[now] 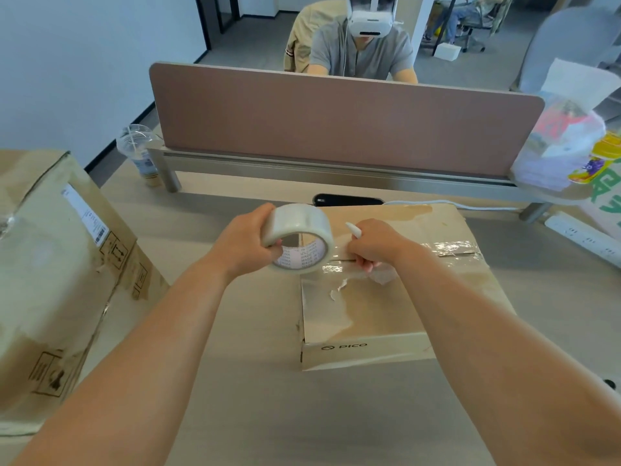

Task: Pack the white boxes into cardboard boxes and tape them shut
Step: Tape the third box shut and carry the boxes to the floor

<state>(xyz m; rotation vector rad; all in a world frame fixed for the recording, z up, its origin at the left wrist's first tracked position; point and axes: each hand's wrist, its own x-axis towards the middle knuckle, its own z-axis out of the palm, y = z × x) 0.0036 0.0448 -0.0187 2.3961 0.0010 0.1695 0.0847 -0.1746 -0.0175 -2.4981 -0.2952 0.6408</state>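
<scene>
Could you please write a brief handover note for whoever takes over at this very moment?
Left hand grips the tape roll by the small cardboard box. Right hand holds a white pen-shaped tool and rests on the tape strip at the box's seam.
Done: flaps closed, strip runs along the seam from the right edge.
To do: sever the strip from the roll, smooth it. No white boxes visible.

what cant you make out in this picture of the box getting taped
All in the head view:
- Inside of the cardboard box: closed flaps hide its contents.
- Only the tip of the white tool shows; the right hand curls round the rest.
- The left edge cuts off the large box; its label print is too small.
</scene>
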